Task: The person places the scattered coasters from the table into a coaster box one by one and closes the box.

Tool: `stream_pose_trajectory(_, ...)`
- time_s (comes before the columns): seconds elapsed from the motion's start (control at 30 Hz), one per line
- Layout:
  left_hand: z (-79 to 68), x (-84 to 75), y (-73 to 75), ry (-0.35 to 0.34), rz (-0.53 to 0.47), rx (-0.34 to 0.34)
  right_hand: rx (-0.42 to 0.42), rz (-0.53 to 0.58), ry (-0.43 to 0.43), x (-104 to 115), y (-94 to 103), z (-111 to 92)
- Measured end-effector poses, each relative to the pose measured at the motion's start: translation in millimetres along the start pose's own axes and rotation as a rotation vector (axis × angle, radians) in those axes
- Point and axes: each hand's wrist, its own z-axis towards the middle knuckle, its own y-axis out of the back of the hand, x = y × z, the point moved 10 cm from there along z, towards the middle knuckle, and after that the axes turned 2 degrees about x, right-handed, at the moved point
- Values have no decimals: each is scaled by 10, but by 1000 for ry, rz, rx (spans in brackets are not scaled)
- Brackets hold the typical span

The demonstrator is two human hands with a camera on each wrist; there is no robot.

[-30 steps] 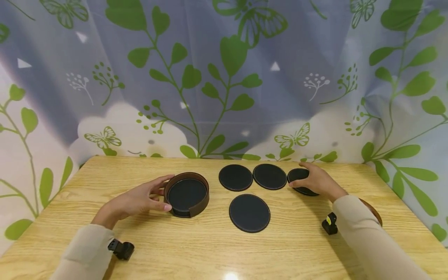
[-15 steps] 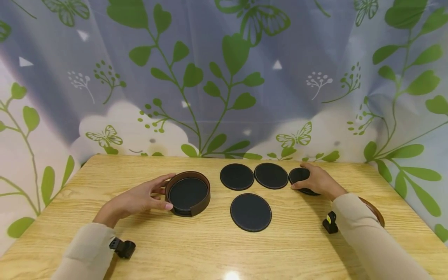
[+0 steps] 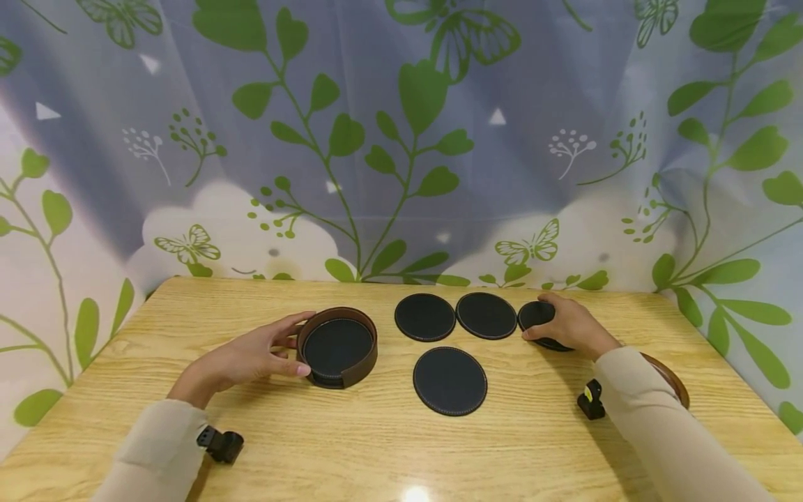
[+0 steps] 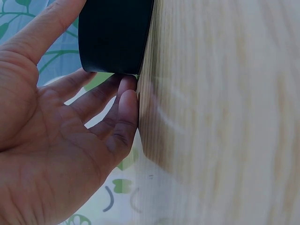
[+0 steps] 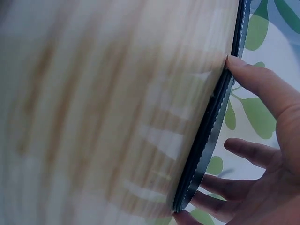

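Observation:
My left hand [image 3: 251, 359] grips the side of a round brown coaster holder [image 3: 362, 367], thumb at the near side and fingers behind. A black coaster [image 3: 337, 347] lies inside it. In the left wrist view the holder's dark wall [image 4: 115, 37] meets the thumb and fingers low over the table. At the right, my right hand [image 3: 574, 326] spans another black coaster [image 3: 532, 315], thumb on its near edge and fingertips on the far one. The right wrist view shows this coaster's stitched edge [image 5: 206, 140] flat along the table, between thumb and fingertip.
Two black coasters, a left one [image 3: 424, 317] and a right one [image 3: 486, 316], lie side by side between the hands. Nearer lies a third coaster [image 3: 449, 381]. A brown curved rim [image 3: 674, 380] shows behind the right sleeve. A patterned curtain [image 3: 401, 174] hangs behind the table [image 3: 351, 446].

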Motion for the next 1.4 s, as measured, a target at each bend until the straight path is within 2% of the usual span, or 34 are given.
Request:
stream_pose_trajectory(0.43,4,-2,-4,4,-6,4,-42,-91,-19,-1,39,12)
stream_pose_trajectory(0.63,1,14,-8,13,-21,8,-58,-99,-41,-9,70,-30)
stream_pose_trajectory(0.8,-6,24,-7,19,-22,7,-69,-97,-29,13,72,-46)
stream_pose_trajectory(1.07,-6,27,-7,29,-32,10,-138,-106,71,245,122,-125)
stream_pose_trajectory(1.4,7,8,-9,1,-5,9,-124,-102,81,486,87,-159)
